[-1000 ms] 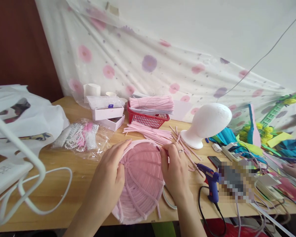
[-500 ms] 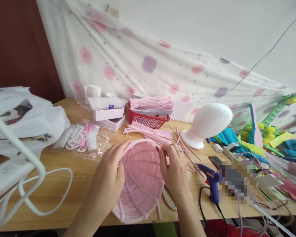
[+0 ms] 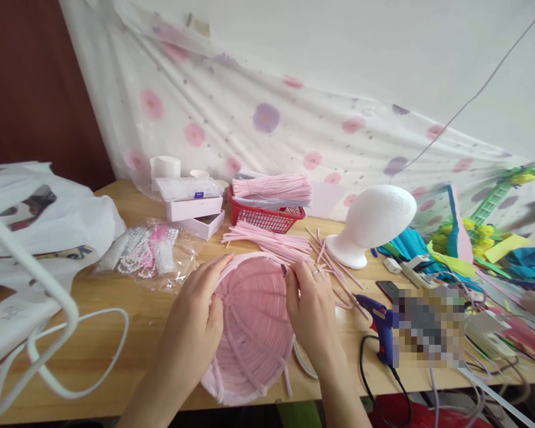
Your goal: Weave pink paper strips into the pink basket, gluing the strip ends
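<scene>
The grip of the left hand [image 3: 196, 315] is clasping the left rim of a pink woven shell [image 3: 254, 333], with the fingers curled over the edge and the thumb lying on the ribbed surface. The grip of the right hand [image 3: 310, 309] is pinching the upper right rim of the same shell between thumb and fingertips; a ring is showing on one finger. The shell is lying dome side up at the near edge of the table [image 3: 151, 321], between the two hands, with its ribs fanning out from a knot near the left thumb.

Just behind the shell, loose pink strips [image 3: 271, 241] are lying in a flat pile, and a red basket [image 3: 267, 217] behind them is holding a further bundle. A white foam head form [image 3: 374, 223] is standing toward the right, well apart from the hands. A blue glue gun [image 3: 381, 318] is resting just beside the right hand. Toward the left edge, a clear bag of beads [image 3: 147, 252], a pink box [image 3: 191, 205] and a white cable [image 3: 93, 345] are lying.
</scene>
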The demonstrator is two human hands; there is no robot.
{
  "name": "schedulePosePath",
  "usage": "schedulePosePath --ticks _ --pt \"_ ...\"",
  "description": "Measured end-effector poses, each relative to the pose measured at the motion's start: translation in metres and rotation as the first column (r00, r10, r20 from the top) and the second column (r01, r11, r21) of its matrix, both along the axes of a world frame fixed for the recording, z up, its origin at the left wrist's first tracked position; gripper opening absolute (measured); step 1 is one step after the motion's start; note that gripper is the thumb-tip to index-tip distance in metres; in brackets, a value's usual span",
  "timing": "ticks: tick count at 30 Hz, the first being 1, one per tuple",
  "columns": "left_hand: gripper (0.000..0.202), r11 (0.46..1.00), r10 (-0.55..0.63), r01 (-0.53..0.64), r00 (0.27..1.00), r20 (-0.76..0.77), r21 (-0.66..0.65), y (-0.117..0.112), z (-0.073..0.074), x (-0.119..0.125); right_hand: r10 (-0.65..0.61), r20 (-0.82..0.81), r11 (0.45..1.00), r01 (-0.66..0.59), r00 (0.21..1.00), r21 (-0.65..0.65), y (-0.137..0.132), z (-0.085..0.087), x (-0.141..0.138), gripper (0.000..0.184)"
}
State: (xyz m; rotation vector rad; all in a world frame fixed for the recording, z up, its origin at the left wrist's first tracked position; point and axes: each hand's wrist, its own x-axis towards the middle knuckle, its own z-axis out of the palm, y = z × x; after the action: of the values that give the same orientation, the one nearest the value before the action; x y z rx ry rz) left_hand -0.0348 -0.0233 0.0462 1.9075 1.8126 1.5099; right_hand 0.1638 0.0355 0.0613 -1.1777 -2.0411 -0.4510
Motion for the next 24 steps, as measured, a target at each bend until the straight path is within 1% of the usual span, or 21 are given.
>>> schedulePosePath --ticks 6,12,19,24 --pt "0.056 1.000 0.009 -0.009 1.000 0.010 -0.004 -0.0008 -0.0004 -0.0004 0.021 0.018 1.000 -0.021 1.000 0.001 -0.0005 0.0000 0.0013 0.026" --pt "0.057 1.000 0.001 -0.001 1.000 0.004 -0.024 -0.0018 0.0003 -0.0008 0.050 -0.007 0.998 -0.050 0.999 0.028 -0.0011 0.0001 0.0016 0.025" --pt "0.057 0.999 -0.016 0.017 1.000 0.025 -0.032 -0.0011 0.0003 -0.0018 0.061 0.004 0.996 -0.061 0.998 0.064 -0.0015 -0.0002 0.0003 0.025" --pt "0.056 1.000 -0.006 0.006 1.000 0.018 -0.030 -0.0007 0.0006 -0.0020 0.077 -0.002 0.994 -0.076 0.997 0.083 -0.0014 -0.0011 0.0011 0.024"
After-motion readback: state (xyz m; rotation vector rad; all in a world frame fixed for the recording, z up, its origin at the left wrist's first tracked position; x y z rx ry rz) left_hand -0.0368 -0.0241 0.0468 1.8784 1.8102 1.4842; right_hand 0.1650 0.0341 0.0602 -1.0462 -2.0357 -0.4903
